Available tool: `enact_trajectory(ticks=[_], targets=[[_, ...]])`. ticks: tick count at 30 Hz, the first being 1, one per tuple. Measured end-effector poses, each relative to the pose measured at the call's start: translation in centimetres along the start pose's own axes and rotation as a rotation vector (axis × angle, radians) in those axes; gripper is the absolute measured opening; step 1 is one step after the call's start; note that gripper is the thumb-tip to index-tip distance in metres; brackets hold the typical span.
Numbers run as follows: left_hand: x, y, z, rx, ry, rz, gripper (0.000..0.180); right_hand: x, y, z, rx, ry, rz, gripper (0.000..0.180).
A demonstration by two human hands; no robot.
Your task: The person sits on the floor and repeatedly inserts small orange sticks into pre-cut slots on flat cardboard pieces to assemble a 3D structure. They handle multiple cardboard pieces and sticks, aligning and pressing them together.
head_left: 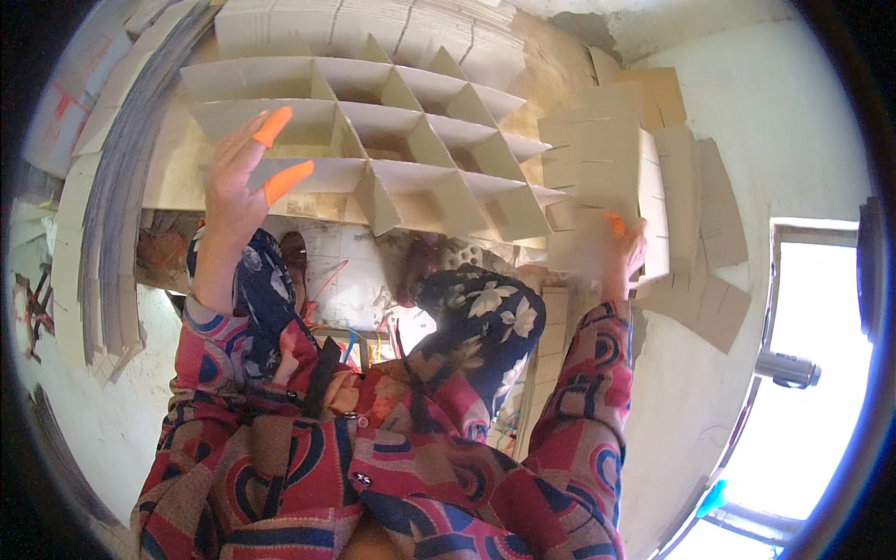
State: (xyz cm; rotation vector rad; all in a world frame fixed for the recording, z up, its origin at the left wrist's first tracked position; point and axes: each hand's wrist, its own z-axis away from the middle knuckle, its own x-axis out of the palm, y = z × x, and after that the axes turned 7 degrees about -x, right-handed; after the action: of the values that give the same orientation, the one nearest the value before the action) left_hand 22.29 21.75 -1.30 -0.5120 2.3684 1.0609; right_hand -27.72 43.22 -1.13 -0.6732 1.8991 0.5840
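Patterned jacket (pixel 280 476); I'm logging left hand (pixel 235 182), fingers spread open, cardboard grid (pixel 383 119) beside them; right hand (pixel 629 250), grip unclear, cardboard sheets (pixel 595 173) at its fingers, hasty tugging possibly scattering them.

A worktop (pixel 166 177) across the upper frame carries a cardboard divider grid (pixel 378 119) at upper centre and stacked cardboard (pixel 373 28) along the top edge.

Lettering: none legible | Pale panel (pixel 67 105), upper left: red printed marks, too blurred to read | Silver cylinder (pixel 787 370), right, before the bright opening (pixel 814 439): small dark marking along its side, too small to read
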Motion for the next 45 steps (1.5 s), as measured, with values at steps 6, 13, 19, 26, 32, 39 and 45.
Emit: enact_trajectory(ticks=[6, 13, 19, 26, 32, 39, 45], targets=[[-2.4, -3.7, 2.4, 0.012, 0.010, -0.227, 0.052, -10.5, -13.5, 1.3, -0.265, 0.432, -0.710, 0.041], [-1.4, -6.2, 3.6, -0.027, 0.018, -0.206, 0.027, -16.0, -27.6, 6.6, -0.744, -0.106, -0.942, 0.059], [-0.9, -7.2, 3.3, -0.047, -0.002, -0.061, 0.014, -15.6, -33.2, 7.9, -0.938, -0.058, -1.039, 0.055], [-0.3, -7.1, 3.2, -0.059, 0.051, 0.013, 0.010, -14.6, -35.6, 8.6, -0.921, -0.176, -1.049, 0.055], [0.0, -7.9, 3.4, -0.082, 0.032, 0.038, 0.009, -15.3, -36.5, 9.1, -0.939, -0.218, -1.042, 0.054], [-0.3, -7.0, 2.9, -0.118, 0.031, 0.062, 0.010, -14.7, -36.7, 9.3, -0.918, -0.233, -0.991, 0.055], [-0.1, -8.0, 3.3, -0.123, 0.010, 0.063, 0.009, -14.4, -37.8, 8.8, -1.060, -0.212, -1.033, 0.053]])
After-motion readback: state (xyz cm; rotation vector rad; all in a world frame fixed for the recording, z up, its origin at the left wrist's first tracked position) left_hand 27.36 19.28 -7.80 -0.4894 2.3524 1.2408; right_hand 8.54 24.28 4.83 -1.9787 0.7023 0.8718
